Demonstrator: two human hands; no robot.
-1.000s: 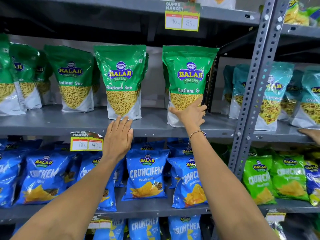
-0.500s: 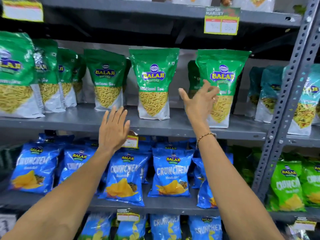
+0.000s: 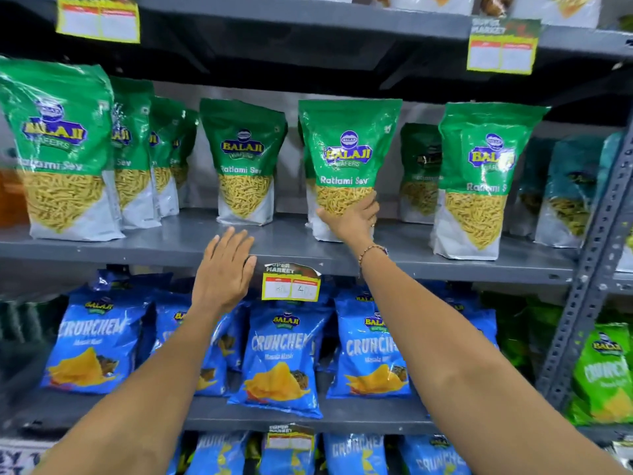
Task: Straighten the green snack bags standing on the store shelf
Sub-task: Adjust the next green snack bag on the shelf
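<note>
Several green Balaji Ratlami Sev bags stand upright along the grey middle shelf (image 3: 171, 246). My right hand (image 3: 352, 219) grips the lower front of the middle green bag (image 3: 347, 156). Another green bag (image 3: 244, 159) stands to its left and one more green bag (image 3: 479, 173) to its right, near the upright post. A row of green bags (image 3: 58, 149) crowds the far left. My left hand (image 3: 224, 269) hovers flat with fingers spread over the shelf's front edge, holding nothing.
Blue Crunchem bags (image 3: 281, 358) fill the shelf below, with light green ones (image 3: 606, 371) at the right. A yellow price tag (image 3: 291, 284) hangs on the shelf edge beside my left hand. A perforated grey post (image 3: 589, 286) stands at the right. Teal bags (image 3: 568, 186) sit behind it.
My view has shifted left. My right hand left the rightmost green bag, crossed leftward and closed on the middle bag's lower front. My left hand stayed open near the shelf edge.
</note>
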